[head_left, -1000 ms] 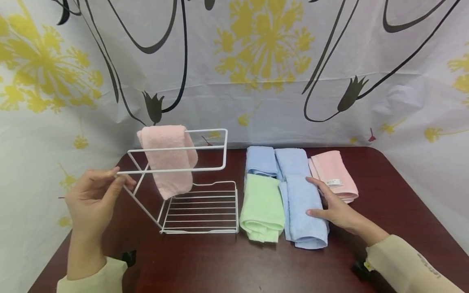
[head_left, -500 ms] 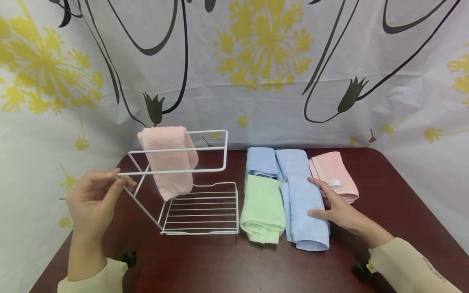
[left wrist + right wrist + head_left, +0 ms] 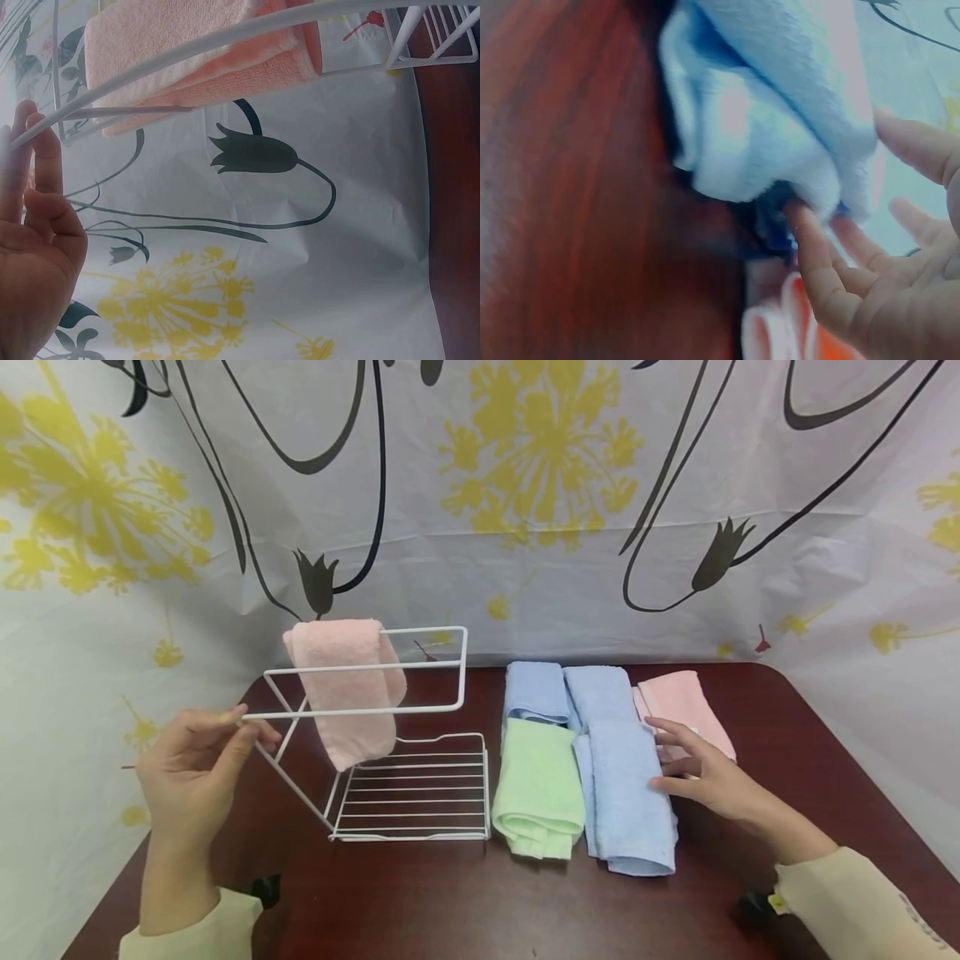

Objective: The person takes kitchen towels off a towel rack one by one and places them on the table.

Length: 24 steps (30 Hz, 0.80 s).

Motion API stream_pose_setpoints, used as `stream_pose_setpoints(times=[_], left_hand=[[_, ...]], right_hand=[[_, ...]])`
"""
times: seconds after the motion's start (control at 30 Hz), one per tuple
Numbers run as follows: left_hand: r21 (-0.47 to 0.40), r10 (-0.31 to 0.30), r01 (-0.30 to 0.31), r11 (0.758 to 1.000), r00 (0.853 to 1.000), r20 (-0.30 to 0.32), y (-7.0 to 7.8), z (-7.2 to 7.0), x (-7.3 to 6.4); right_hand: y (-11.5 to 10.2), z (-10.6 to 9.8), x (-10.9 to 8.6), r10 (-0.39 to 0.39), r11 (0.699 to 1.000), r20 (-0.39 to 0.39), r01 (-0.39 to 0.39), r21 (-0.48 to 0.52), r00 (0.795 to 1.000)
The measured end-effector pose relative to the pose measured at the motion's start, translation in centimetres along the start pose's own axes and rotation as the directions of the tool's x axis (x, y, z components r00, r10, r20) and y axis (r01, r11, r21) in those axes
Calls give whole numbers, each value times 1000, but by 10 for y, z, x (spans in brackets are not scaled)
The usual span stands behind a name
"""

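My left hand (image 3: pixel 187 772) pinches the upper left corner of a white wire rack (image 3: pixel 420 709) between thumb and fingers. Over the rack's top bars hangs a pink towel (image 3: pixel 341 681), also seen in the left wrist view as a folded pink towel (image 3: pixel 165 52). My right hand (image 3: pixel 712 777) is at the right side of a folded blue towel (image 3: pixel 626 793), fingers spread and loosely bent. In the right wrist view, the fingertips of that hand (image 3: pixel 885 277) meet the edge of the blue towel (image 3: pixel 802 67); some are partly hidden behind its folds.
A folded green towel (image 3: pixel 538 785) lies between the rack and the front blue towel. Two more blue towels, one left (image 3: pixel 536 689) and one right (image 3: pixel 600 693), lie behind. A folded pink towel (image 3: pixel 692 702) is at the right. A patterned curtain (image 3: pixel 555 585) backs the dark table (image 3: pixel 465 902).
My right hand has shifted a little to the right, from on top of the front blue towel to its right edge. The left hand and rack stay in place.
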<state>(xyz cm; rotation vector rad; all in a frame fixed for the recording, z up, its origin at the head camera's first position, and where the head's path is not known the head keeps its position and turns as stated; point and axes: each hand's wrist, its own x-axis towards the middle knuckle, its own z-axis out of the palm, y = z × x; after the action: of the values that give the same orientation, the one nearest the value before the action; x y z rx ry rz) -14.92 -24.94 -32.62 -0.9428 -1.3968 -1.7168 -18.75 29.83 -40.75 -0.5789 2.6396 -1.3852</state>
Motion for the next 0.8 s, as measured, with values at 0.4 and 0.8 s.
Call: stream_pose_setpoints(times=[0.4,0.8], left_hand=[[6,-4,4,1000,1000,-2,1,1,-1],[4,-10,10,1000,1000,-15,1,1,0]], right_hand=[[-21,-26,-4,23,998,-61,-19,56,998],[-48,-20,18,5,998,-84,0,62,996]])
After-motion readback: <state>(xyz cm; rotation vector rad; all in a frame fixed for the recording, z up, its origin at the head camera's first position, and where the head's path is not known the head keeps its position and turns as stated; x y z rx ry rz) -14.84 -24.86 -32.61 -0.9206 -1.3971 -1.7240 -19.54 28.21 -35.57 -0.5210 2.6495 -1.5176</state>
